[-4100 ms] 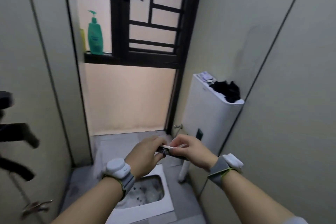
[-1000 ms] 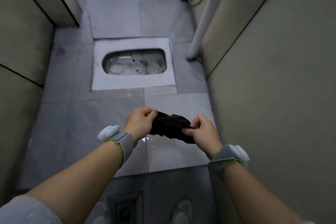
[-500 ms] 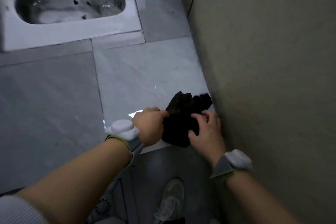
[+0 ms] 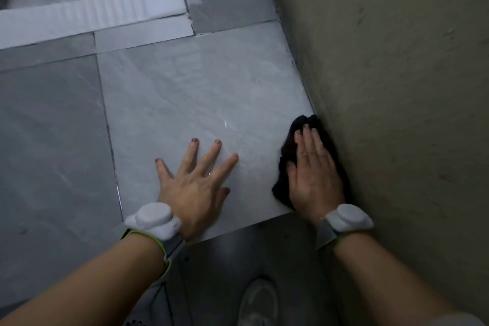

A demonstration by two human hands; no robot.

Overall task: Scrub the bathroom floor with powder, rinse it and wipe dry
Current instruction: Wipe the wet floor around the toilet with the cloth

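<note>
Both hands have let go of their pinch on the black cloth (image 4: pixel 287 164), and it's down on the floor (image 4: pixel 201 92) now, no longer bunched in the air. Right hand (image 4: pixel 313 174) lies flat on it, fingers straight, pressing the soft crumpled rag against the floor's right edge where it meets the beige wall (image 4: pixel 397 87). Left hand (image 4: pixel 193 180) is spread open on the smooth, glossy grey tile. The white ribbed squat pan (image 4: pixel 87 12) sits at the far left corner.
</note>
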